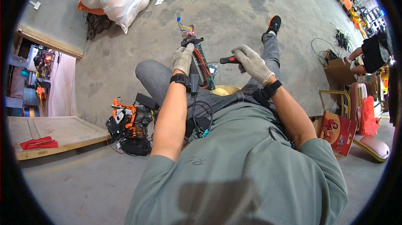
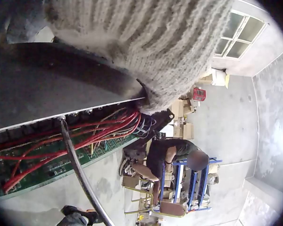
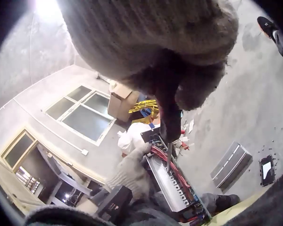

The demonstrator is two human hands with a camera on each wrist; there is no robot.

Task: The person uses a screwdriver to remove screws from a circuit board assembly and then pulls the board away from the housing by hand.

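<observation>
Grey concrete floor (image 1: 226,5) spreads around our work. Across our lap lies the circuit unit (image 1: 205,71), its long axis running from eleven o'clock to five, and from our right hand (image 1: 251,63) we find it at nine o'clock. Our left hand (image 1: 183,60) is the nearer one: its gloved fingers are clamped on the far part of the unit, over the end of the metal plate (image 2: 47,89). Our right fingers are closed around the screwdriver (image 1: 228,60), which points to nine o'clock, so its shaft stands nearly crosswise to the unit. In the left wrist view, the tip seems to meet one of the small screws (image 2: 88,111) along the plate's edge; whether it sits well, we cannot tell. What stands in the way are the red wires (image 2: 92,137), because the shaft passes just over them. Farther from the unit we see a white bag (image 1: 115,1) at ten o'clock, orange and black machine parts (image 1: 130,120) at eight, and another person (image 1: 374,53) at three.
</observation>
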